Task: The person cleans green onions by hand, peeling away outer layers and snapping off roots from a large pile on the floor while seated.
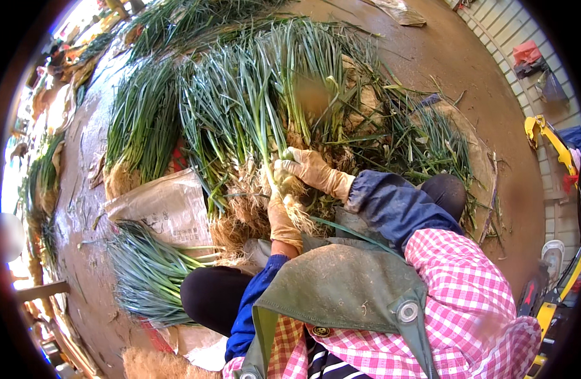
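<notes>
Both my hands wear tan gloves and meet at a small bunch of green garlic [271, 165], which has long green leaves, pale stems and hairy roots. My left hand [283, 218] is closed around the lower stems, its fingers partly hidden behind the roots. From the other side, my right hand [309, 172] grips the same stems just above the roots, thumb and fingers pressed together. The leaves point away from me. Right behind the bunch lies a large heap of green garlic [230, 107], its tangled roots toward me.
Another bundle of green garlic [145, 120] lies at left, with a smaller pile [148, 271] beside my left knee. A pale woven sack [167, 205] is spread between them. Loose leaves [451, 136] cover a sheet at right. Wet brown floor [511, 208] runs toward a tiled wall [502, 38].
</notes>
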Tool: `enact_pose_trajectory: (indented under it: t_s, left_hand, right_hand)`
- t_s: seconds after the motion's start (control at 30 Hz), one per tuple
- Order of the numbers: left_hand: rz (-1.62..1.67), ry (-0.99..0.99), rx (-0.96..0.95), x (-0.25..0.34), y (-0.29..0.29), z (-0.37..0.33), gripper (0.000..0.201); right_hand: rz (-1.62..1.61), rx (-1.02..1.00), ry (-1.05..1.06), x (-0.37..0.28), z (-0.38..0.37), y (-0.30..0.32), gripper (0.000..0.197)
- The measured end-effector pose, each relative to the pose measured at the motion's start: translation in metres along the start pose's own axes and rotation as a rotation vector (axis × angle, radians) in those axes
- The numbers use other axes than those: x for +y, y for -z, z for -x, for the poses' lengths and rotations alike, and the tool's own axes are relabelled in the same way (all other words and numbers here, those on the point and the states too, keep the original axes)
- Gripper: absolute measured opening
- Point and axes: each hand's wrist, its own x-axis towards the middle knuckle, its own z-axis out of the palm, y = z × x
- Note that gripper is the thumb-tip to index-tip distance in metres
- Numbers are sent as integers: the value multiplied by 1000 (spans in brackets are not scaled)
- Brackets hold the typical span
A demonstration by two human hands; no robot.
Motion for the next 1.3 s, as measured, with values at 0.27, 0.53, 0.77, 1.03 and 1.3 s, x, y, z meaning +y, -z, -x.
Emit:
enact_pose_trajectory:
  t_s: [0.27, 0.53, 0.77, 1.03, 1.3]
  left_hand:
    - [-221, -147, -324, -13, 18, -25, 28]
    - [-77, -327, -88, 15, -31, 20, 23]
    - [9, -242, 103, 8, -8, -4, 18]
    - [-126, -239, -15, 9, -31, 1, 25]
    - [-86, -295, 67, 32, -22, -2, 23]
  right_hand:
    - [-896, -472, -550, -91, 81, 42, 18]
    - [928, -488, -947, -23, 121, 288, 24]
    - [1119, -205, -628, 69, 45, 260, 44]
    - [354, 658, -795, 194, -57, 127, 98]
    - [-131, 336, -692, 157, -85, 128, 46]
